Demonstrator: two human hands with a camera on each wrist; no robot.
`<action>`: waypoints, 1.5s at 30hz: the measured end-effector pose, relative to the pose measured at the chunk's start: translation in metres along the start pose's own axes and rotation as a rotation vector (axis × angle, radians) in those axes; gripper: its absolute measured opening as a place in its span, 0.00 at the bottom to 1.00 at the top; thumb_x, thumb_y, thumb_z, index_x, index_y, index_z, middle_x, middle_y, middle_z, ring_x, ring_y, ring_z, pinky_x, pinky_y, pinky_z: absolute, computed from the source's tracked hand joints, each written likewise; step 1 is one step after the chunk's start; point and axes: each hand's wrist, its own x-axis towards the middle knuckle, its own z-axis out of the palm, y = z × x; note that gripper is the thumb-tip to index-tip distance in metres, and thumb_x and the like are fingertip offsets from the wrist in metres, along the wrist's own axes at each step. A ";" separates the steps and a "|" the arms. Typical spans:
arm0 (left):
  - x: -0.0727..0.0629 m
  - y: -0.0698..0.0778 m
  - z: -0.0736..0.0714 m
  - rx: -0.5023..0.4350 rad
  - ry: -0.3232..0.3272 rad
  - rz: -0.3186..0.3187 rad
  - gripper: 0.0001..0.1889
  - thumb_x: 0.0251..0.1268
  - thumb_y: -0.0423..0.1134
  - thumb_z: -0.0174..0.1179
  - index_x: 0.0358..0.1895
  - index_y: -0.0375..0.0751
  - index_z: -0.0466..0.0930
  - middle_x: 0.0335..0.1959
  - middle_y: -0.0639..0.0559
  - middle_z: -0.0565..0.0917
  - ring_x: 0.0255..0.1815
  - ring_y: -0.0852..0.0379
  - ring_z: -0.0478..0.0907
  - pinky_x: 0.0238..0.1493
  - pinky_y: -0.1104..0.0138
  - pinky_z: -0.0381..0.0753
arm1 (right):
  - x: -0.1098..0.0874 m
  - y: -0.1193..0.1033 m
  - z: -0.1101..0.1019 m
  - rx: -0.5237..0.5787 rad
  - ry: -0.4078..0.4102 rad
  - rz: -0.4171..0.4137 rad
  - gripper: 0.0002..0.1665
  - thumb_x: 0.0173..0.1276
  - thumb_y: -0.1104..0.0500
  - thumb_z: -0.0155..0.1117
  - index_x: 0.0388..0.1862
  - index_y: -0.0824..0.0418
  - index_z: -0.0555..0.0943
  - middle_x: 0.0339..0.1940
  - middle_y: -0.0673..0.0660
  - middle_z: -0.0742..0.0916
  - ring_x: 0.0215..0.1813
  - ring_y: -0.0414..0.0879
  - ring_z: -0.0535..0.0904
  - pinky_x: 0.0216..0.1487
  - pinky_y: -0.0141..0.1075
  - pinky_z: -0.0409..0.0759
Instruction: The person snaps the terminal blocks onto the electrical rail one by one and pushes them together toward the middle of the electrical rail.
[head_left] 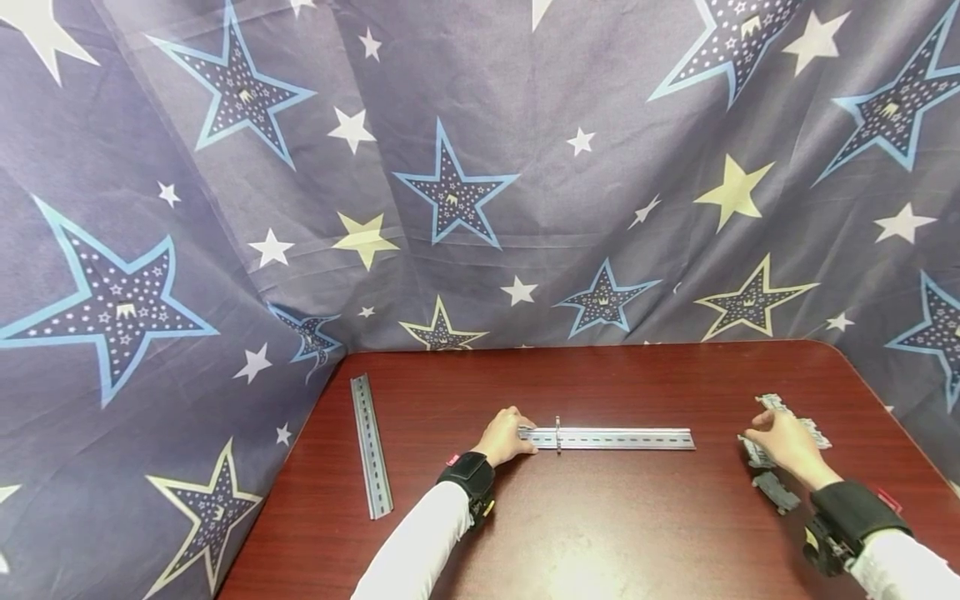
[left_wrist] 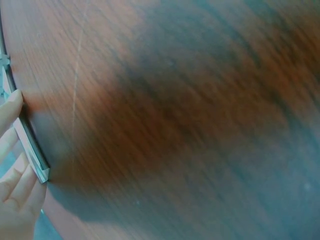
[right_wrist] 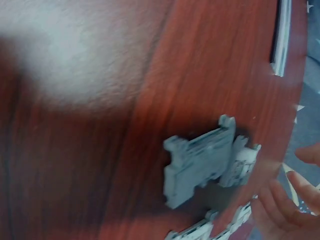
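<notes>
A slotted metal DIN rail (head_left: 626, 439) lies crosswise on the table, and my left hand (head_left: 504, 436) grips its left end between thumb and fingers. Close to that hand, a narrow upright piece (head_left: 558, 446) sits across the rail. In the left wrist view, fingers (left_wrist: 11, 111) lie along the edge of the rail (left_wrist: 33, 150). My right hand (head_left: 789, 448) hovers over several grey terminal blocks at the right, thumb and fingers apart. The right wrist view shows a dark grey terminal block (right_wrist: 200, 165) beside a lighter block (right_wrist: 245, 165), with the hand's fingers (right_wrist: 280, 205) nearby holding nothing visible.
A second slotted rail (head_left: 371, 450) lies lengthwise at the left of the reddish-brown table (head_left: 600, 517). More terminal blocks (head_left: 813, 433) lie beyond the right hand. A star-patterned curtain (head_left: 510, 275) hangs along the table's back and sides.
</notes>
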 end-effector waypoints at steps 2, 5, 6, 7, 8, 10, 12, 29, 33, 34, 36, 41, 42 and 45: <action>0.000 0.000 0.001 -0.003 0.003 0.004 0.17 0.34 0.42 0.71 0.34 0.43 0.84 0.29 0.49 0.75 0.32 0.55 0.69 0.30 0.70 0.67 | -0.001 0.003 0.000 -0.010 0.005 0.008 0.17 0.53 0.62 0.58 0.31 0.80 0.73 0.27 0.72 0.79 0.25 0.54 0.75 0.23 0.40 0.69; -0.001 0.000 0.000 -0.002 0.003 -0.002 0.17 0.34 0.42 0.71 0.34 0.43 0.84 0.28 0.50 0.75 0.31 0.56 0.69 0.30 0.70 0.66 | -0.003 0.005 0.001 -0.028 0.012 0.012 0.18 0.53 0.62 0.59 0.31 0.81 0.73 0.28 0.73 0.79 0.28 0.60 0.76 0.25 0.43 0.70; -0.001 0.000 0.000 -0.004 0.004 -0.002 0.17 0.34 0.42 0.71 0.34 0.43 0.84 0.28 0.50 0.75 0.31 0.56 0.69 0.30 0.70 0.66 | -0.003 0.005 0.002 -0.032 0.014 0.012 0.19 0.52 0.62 0.59 0.31 0.81 0.73 0.28 0.73 0.79 0.28 0.61 0.75 0.25 0.44 0.70; -0.001 0.001 0.000 -0.005 0.005 -0.003 0.17 0.34 0.42 0.71 0.34 0.42 0.84 0.28 0.50 0.74 0.32 0.56 0.69 0.30 0.70 0.66 | -0.004 0.005 0.002 -0.039 0.017 0.012 0.19 0.52 0.61 0.60 0.31 0.81 0.73 0.27 0.73 0.79 0.29 0.62 0.75 0.26 0.45 0.70; -0.002 0.001 -0.001 -0.005 0.005 -0.004 0.17 0.34 0.42 0.71 0.34 0.42 0.84 0.28 0.50 0.74 0.32 0.56 0.69 0.30 0.70 0.67 | -0.005 0.006 0.003 -0.045 0.020 0.016 0.20 0.52 0.61 0.60 0.31 0.81 0.73 0.27 0.73 0.79 0.29 0.63 0.75 0.25 0.45 0.70; -0.002 0.001 -0.001 -0.006 0.004 -0.005 0.17 0.34 0.42 0.71 0.35 0.42 0.84 0.28 0.50 0.74 0.32 0.56 0.69 0.30 0.70 0.67 | -0.006 0.006 0.004 -0.058 0.029 0.021 0.20 0.51 0.60 0.61 0.30 0.80 0.74 0.25 0.72 0.79 0.28 0.62 0.75 0.25 0.46 0.70; -0.002 0.001 -0.002 -0.008 0.004 -0.003 0.17 0.35 0.42 0.71 0.35 0.42 0.84 0.29 0.50 0.75 0.32 0.55 0.69 0.30 0.70 0.67 | -0.007 0.006 0.006 -0.076 0.049 0.014 0.20 0.51 0.59 0.62 0.28 0.79 0.74 0.23 0.70 0.80 0.26 0.62 0.75 0.24 0.46 0.69; -0.001 0.001 0.000 0.001 0.013 0.002 0.17 0.35 0.42 0.71 0.34 0.43 0.84 0.29 0.50 0.75 0.32 0.56 0.69 0.30 0.70 0.66 | -0.012 0.011 0.017 -0.094 0.068 0.093 0.21 0.49 0.58 0.62 0.05 0.58 0.63 0.07 0.50 0.69 0.15 0.47 0.65 0.16 0.40 0.63; -0.002 0.002 0.000 -0.011 0.010 -0.003 0.16 0.35 0.41 0.71 0.34 0.43 0.84 0.29 0.49 0.75 0.32 0.56 0.68 0.30 0.70 0.66 | -0.012 0.009 0.018 -0.071 0.068 0.130 0.21 0.48 0.59 0.62 0.05 0.57 0.62 0.07 0.49 0.67 0.15 0.46 0.64 0.16 0.40 0.63; -0.002 0.002 -0.001 -0.011 0.010 -0.003 0.16 0.35 0.41 0.71 0.34 0.43 0.84 0.29 0.49 0.75 0.32 0.56 0.68 0.30 0.70 0.66 | -0.012 0.009 0.019 -0.062 0.068 0.141 0.22 0.48 0.60 0.62 0.05 0.56 0.61 0.07 0.48 0.65 0.15 0.45 0.63 0.15 0.39 0.62; -0.002 0.002 -0.001 -0.013 0.010 -0.002 0.16 0.35 0.41 0.71 0.34 0.43 0.84 0.29 0.49 0.75 0.32 0.56 0.68 0.30 0.69 0.66 | -0.012 0.008 0.019 -0.044 0.069 0.154 0.22 0.48 0.60 0.61 0.05 0.55 0.60 0.08 0.47 0.64 0.15 0.43 0.61 0.15 0.37 0.61; -0.002 0.002 -0.001 -0.018 0.013 -0.006 0.17 0.35 0.41 0.71 0.35 0.42 0.84 0.30 0.48 0.75 0.32 0.55 0.69 0.31 0.69 0.67 | -0.009 0.006 0.019 -0.032 0.070 0.160 0.21 0.46 0.61 0.61 0.05 0.54 0.61 0.07 0.46 0.65 0.15 0.43 0.62 0.16 0.37 0.61; -0.002 0.002 -0.001 -0.017 0.012 -0.009 0.17 0.36 0.42 0.71 0.35 0.42 0.84 0.30 0.48 0.75 0.33 0.54 0.69 0.31 0.69 0.68 | -0.009 0.006 0.019 -0.037 0.070 0.164 0.20 0.45 0.61 0.61 0.05 0.55 0.62 0.07 0.48 0.67 0.15 0.44 0.64 0.17 0.38 0.62; -0.002 0.002 -0.001 -0.022 0.010 -0.013 0.17 0.36 0.42 0.71 0.35 0.41 0.84 0.30 0.48 0.75 0.33 0.54 0.70 0.31 0.69 0.68 | -0.007 0.004 0.019 -0.052 0.081 0.169 0.15 0.43 0.62 0.61 0.07 0.60 0.66 0.08 0.55 0.73 0.17 0.53 0.71 0.20 0.43 0.66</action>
